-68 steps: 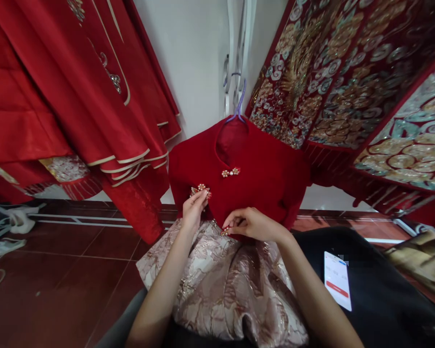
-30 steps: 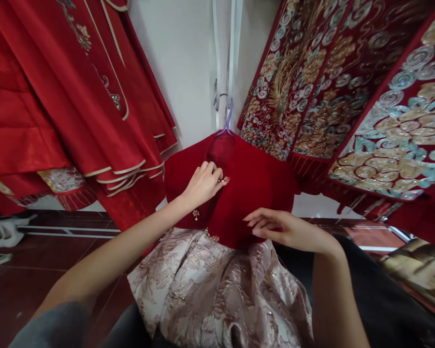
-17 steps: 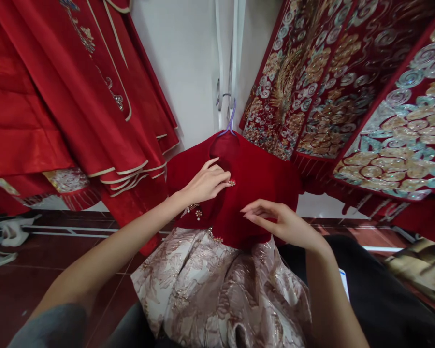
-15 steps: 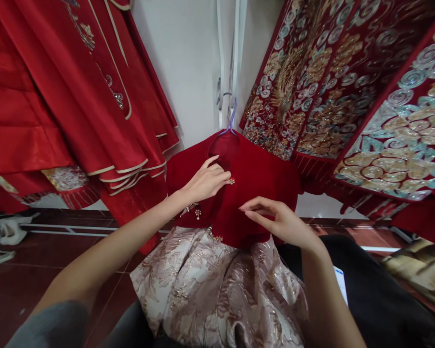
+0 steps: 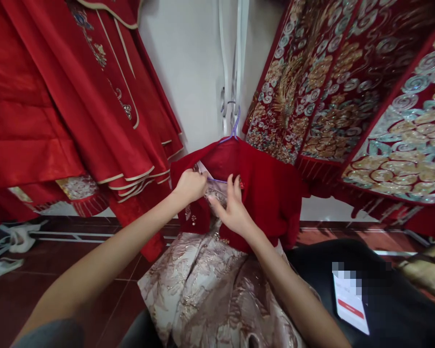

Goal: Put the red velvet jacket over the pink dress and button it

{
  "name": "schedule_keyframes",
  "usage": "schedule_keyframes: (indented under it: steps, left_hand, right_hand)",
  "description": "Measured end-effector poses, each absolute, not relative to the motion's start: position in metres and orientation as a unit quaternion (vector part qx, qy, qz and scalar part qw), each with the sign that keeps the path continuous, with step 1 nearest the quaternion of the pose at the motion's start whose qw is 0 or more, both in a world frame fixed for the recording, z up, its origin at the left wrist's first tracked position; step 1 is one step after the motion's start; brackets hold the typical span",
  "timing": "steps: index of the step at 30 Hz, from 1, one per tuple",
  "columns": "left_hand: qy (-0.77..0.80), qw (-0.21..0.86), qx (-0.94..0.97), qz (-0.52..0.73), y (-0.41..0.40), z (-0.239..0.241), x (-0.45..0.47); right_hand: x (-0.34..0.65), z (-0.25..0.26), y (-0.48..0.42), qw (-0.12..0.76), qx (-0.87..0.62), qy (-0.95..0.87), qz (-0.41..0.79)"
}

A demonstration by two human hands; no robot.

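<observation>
A short red jacket hangs on a purple hanger, its front parted at the neck. My left hand is closed on the jacket's front edge at the left of the opening. My right hand lies over the opening, fingertips at the other front edge beside a small red ornament, thumb held apart from the fingers. Between the hands show the hanger's bar and some pale fabric inside. Below the jacket spreads a pale, shiny brocade skirt. Beaded pendants hang on the jacket's lower left front.
Red garments with cream piping hang at the left. Embroidered red garments hang at the right. A white metal stand rises behind the hanger. A phone lies on a black surface. White shoes are at far left.
My left hand has shifted left and drawn the jacket's front edge aside, so the opening is wider. My right hand has moved up and left to the opening. More of the phone shows.
</observation>
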State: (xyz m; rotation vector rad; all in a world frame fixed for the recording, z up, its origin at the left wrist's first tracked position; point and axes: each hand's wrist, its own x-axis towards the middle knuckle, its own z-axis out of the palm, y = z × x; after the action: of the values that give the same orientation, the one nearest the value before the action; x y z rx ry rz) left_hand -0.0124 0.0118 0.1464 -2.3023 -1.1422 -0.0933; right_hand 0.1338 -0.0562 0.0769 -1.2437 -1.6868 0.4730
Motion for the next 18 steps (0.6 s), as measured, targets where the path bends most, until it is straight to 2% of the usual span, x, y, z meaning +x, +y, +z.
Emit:
schedule_keyframes:
  steps: [5,9,12,18]
  left_hand:
    - [-0.443,0.301,-0.844,0.033,0.009,0.158,-0.022]
    - [-0.472,0.317,-0.821,0.05,0.014,0.174,-0.027]
    - [-0.492,0.333,-0.804,0.041,0.02,0.188,-0.027]
    - [-0.519,0.352,-0.779,0.013,0.034,0.201,-0.033]
  right_hand:
    - [0.193,0.064,-0.066,0.473,-0.539,-0.694,0.068]
    - [0.246,0.085,-0.06,0.445,-0.503,-0.74,-0.028]
    - [0.269,0.109,-0.054,0.441,-0.539,-0.708,-0.118]
    - [0.292,0.13,-0.047,0.332,-0.617,-0.669,-0.247]
